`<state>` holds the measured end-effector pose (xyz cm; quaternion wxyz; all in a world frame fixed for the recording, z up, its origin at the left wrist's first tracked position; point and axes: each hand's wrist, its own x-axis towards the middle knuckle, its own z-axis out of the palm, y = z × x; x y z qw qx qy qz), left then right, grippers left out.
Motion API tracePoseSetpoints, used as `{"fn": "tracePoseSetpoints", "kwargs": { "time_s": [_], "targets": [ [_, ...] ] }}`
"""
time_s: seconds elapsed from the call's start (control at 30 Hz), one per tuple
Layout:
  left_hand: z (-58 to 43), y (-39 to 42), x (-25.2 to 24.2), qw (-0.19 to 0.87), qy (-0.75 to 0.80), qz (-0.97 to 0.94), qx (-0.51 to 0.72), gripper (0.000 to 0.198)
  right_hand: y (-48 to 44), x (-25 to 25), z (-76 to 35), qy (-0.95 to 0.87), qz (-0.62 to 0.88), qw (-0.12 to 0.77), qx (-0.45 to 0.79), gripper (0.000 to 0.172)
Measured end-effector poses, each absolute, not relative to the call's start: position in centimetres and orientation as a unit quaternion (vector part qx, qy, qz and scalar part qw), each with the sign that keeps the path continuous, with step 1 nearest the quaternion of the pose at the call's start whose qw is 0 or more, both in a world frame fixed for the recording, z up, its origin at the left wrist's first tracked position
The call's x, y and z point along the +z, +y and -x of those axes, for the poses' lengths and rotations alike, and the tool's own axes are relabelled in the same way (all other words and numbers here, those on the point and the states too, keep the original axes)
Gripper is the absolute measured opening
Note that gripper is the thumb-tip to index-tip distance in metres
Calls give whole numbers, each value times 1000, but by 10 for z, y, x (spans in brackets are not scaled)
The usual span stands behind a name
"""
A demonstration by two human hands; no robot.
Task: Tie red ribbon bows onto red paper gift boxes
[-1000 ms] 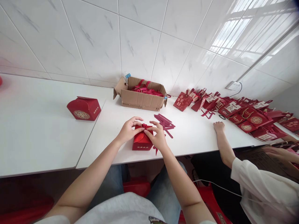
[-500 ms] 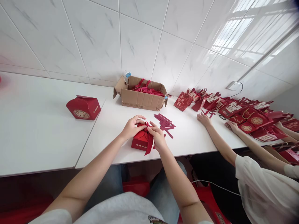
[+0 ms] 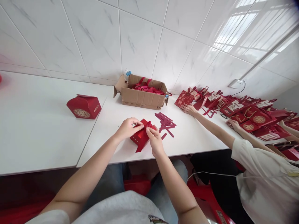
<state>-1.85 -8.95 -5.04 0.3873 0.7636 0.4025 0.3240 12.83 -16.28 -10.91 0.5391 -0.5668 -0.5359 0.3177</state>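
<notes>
Between my hands on the white table sits a small red gift box [image 3: 135, 138] with pale lettering on its side. A red ribbon [image 3: 140, 145] is tied on its top, and one tail hangs down the front corner. My left hand [image 3: 130, 127] pinches at the ribbon's knot from the left, thumb and fingertips together. From the right, my right hand [image 3: 154, 139] closes thumb and finger on the ribbon by the knot. The fingertips hide part of the knot.
Dark red strips [image 3: 166, 123] lie right of the box. Behind stands a cardboard box [image 3: 142, 99] of red ribbons. Another red box [image 3: 84, 107] stands at left. A co-worker's hand [image 3: 188, 109] touches a red card bag [image 3: 183, 99]; many decorated red bags [image 3: 259, 119] crowd the right.
The gift box has turned between my hands, and its ribbon tail now hangs further left. The co-worker's hand has moved left to the red card bag.
</notes>
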Motion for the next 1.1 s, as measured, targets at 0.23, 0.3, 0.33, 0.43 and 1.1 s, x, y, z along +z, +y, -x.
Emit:
{"fn": "tracePoseSetpoints", "kwargs": {
  "time_s": [0.23, 0.3, 0.33, 0.43, 1.1],
  "targets": [
    [18, -86, -46, 471, 407, -715, 317, 26, -180, -90, -133, -485, 611, 508, 364, 35],
    [18, -86, -45, 466, 410, -717, 317, 25, -181, -85, -138, -486, 614, 510, 356, 31],
    [18, -86, -45, 461, 409, -721, 316, 24, -180, -83, -142, -487, 612, 522, 340, 29],
    [19, -87, -43, 423, 398, -751, 314, 22, -169, -81, -157, -500, 601, 554, 287, 28],
    [14, -93, -51, 347, 397, -769, 363, 14, -163, -18, -184, -747, 529, 348, 204, 31]
  ]
}}
